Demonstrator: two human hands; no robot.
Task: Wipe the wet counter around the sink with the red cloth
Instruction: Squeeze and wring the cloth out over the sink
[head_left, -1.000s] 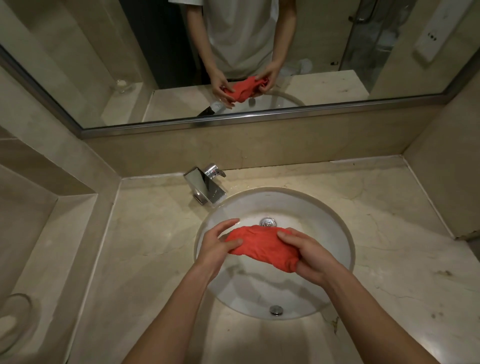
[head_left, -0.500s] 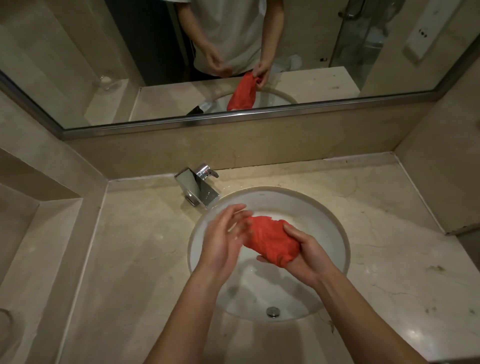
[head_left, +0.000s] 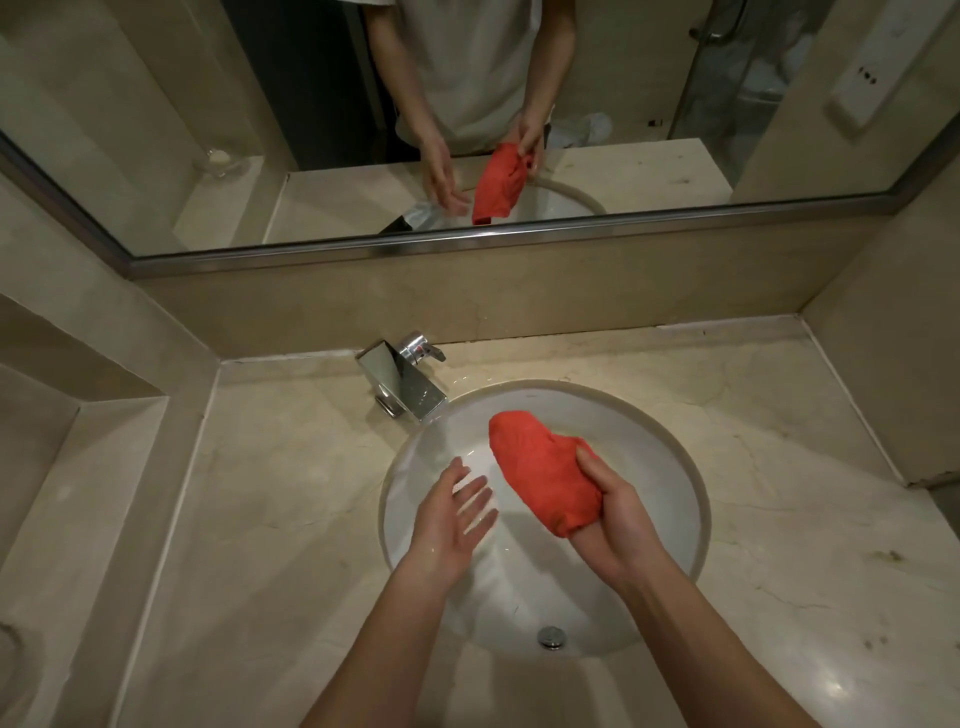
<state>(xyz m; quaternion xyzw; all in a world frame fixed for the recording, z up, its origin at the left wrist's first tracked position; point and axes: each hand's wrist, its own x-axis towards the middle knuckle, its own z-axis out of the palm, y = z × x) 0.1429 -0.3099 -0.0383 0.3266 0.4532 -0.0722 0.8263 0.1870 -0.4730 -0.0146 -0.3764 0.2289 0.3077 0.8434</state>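
Gripping the bunched red cloth (head_left: 545, 480) from below, the right hand (head_left: 615, 525) holds it above the sink (head_left: 675, 467), clear of the counter (head_left: 291, 467); the left hand (head_left: 449, 525) hovers over the sink's left part, fingers spread and holding nothing, apart from the cloth; the tap (head_left: 405, 382) stands behind the sink's left rim

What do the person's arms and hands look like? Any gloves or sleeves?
No gloves. The left hand and right hand are bare, with no rings, watch or bracelets showing. Both forearms are bare too; no sleeves reach them. The mirror shows a light short-sleeved shirt.
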